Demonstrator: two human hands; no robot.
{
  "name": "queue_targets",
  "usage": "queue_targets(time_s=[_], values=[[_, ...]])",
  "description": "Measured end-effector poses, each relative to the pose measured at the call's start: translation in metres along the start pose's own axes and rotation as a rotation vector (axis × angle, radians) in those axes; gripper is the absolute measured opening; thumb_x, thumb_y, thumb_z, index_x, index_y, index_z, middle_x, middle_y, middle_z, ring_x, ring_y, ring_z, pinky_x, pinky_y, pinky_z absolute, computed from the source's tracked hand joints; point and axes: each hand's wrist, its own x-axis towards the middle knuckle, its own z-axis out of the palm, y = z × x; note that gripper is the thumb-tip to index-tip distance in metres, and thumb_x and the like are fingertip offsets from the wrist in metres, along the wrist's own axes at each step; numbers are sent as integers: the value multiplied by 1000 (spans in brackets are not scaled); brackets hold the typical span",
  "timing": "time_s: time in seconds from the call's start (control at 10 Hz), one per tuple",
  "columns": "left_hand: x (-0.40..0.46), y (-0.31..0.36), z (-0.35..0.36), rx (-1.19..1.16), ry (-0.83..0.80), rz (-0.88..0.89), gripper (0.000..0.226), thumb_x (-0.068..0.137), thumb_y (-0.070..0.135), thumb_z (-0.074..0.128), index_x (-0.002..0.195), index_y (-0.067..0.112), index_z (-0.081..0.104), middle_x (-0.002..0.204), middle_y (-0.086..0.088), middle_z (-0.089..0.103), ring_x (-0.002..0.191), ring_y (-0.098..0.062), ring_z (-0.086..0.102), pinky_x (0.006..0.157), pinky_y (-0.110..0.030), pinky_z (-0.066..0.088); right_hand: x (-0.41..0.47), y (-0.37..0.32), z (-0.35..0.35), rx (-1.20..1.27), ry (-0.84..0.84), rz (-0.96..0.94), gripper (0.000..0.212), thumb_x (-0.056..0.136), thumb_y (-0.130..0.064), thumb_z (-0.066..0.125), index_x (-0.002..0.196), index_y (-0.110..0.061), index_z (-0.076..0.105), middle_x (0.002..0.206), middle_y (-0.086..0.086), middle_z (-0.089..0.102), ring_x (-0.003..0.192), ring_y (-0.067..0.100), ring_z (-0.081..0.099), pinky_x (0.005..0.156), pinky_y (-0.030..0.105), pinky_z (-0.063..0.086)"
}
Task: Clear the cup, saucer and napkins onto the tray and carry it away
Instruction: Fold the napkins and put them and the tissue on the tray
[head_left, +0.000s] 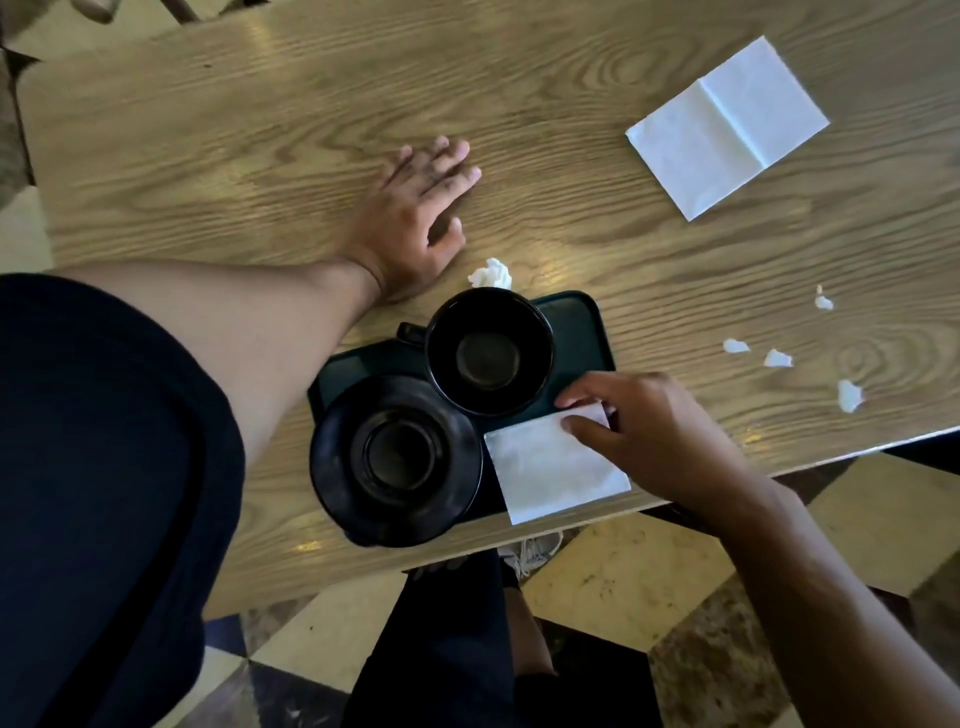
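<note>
Tray (582, 322) near table (260, 130) edge; right grip (654, 431) pinches napkin (550, 467); left grip (415, 213) flat, fingers straight.

Dim, soft-blurred, wide-angle edge distortion

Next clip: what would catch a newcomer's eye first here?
The black cup and saucer sit on the dark tray at the table's near edge, where the right hand pinches a white napkin. The left hand rests flat on the wooden table. Another napkin lies far right, with scraps between.
</note>
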Motion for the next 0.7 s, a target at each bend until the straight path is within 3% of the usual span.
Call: queue_targets(time_s=[0.1,0.2,0.3,0.5,0.7], values=[[0,0,0,1,5,4,57,96,31,45,150,12,48,163,-10,38,154,-28,29,126,-52,19,-7,1,7,7,206,28,23,91,-26,72,114,-23,73,101,-14,71,81,-4,61,71,9,42],[0,-1,0,6,4,8,58,97,32,45,151,12,47,163,-11,38,154,-28,29,126,-52,19,-24,3,18,-103,523,46,21,88,-16,75,109,-12,74,103,0,69,97,20,60,83,24,46],[0,-1,-1,15,4,13,58,97,32,45,151,12,47,163,-11,37,154,-28,29,126,-53,19,-34,3,30,-118,532,28,21,87,-14,76,108,-11,74,101,1,64,97,21,55,84,28,46],[1,-1,-1,31,0,15,58,96,31,45,151,12,46,164,-10,37,154,-27,28,126,-51,19,-44,-1,63,-92,361,-12,33,87,-21,78,119,-17,71,105,-2,57,98,19,53,82,26,48],[0,-2,0,27,8,16,58,96,30,47,151,12,47,163,-11,37,154,-28,29,125,-53,20,-38,6,69,-87,430,70,40,85,-19,81,123,-13,70,108,3,57,100,19,53,90,16,37]])
